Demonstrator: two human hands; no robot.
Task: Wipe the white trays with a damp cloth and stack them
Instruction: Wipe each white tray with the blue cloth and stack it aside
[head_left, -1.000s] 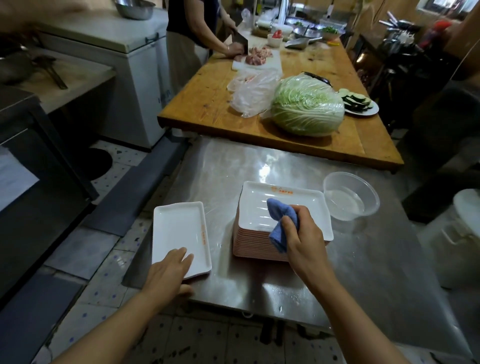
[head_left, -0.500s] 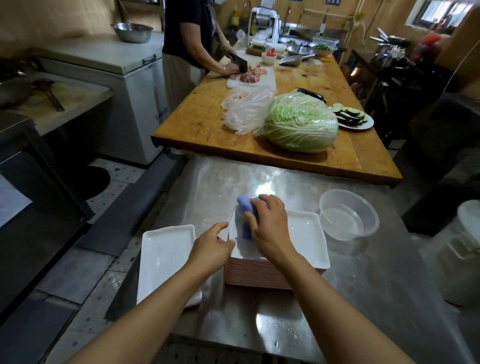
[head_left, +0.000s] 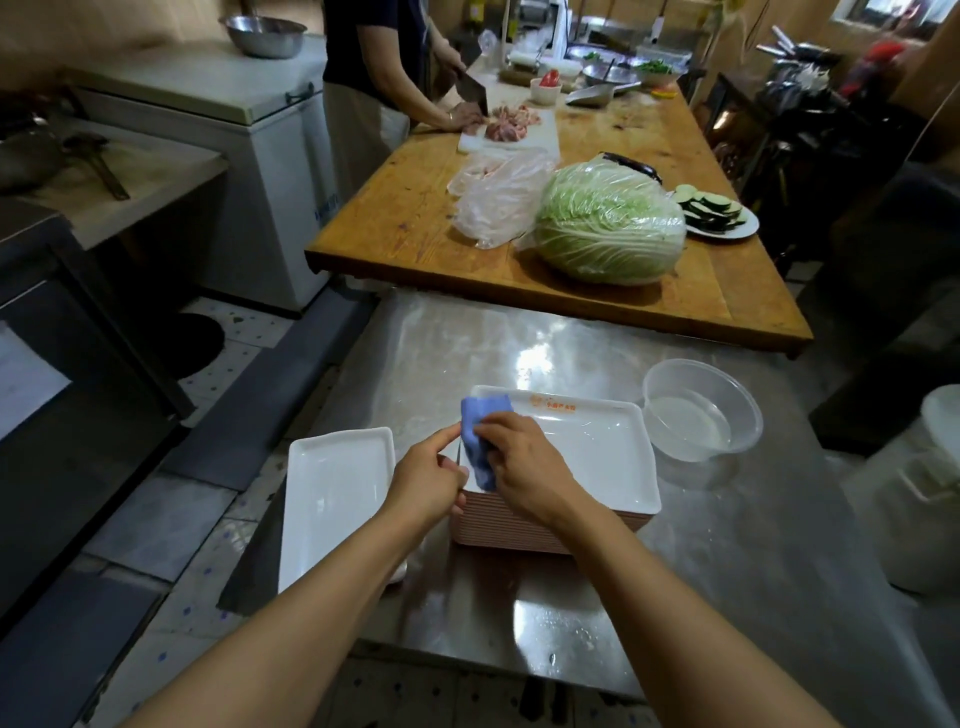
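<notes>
**Blue cloth held at the left edge of the tray stack on a steel table**

A folded blue cloth (head_left: 480, 441) is gripped by the right hand (head_left: 524, 467), whose fingers are curled over it at the left rim of the top white rectangular tray (head_left: 587, 457). That tray lies on a tall stack of pink-edged trays (head_left: 519, 535). The left hand (head_left: 426, 480) is held at the same rim, its thumb and fingers bent together against the tray's edge; whether the edge is actually pinched cannot be told. A single white rectangular tray (head_left: 332, 493) is set flat just to the left of the stack, near the table's left edge.

Both are carried by a shiny stainless-steel table (head_left: 753, 571), on which ceiling light is reflected. A clear round plastic bowl of water (head_left: 698, 410) stands just right of the stack.

Beyond it, a worn wooden worktable (head_left: 415, 218) is butted against the steel one. On it are seen a large wrapped napa cabbage (head_left: 610, 223), a crumpled clear plastic bag (head_left: 501, 200), a white plate of sliced aubergine (head_left: 719, 213) and a white cutting board with raw meat (head_left: 511, 132), at which a cleaver is held by another person (head_left: 374, 67). A white chest freezer (head_left: 234, 156) with a metal bowl (head_left: 265, 34) on top is placed to the left, over a speckled tiled floor (head_left: 171, 545).
</notes>
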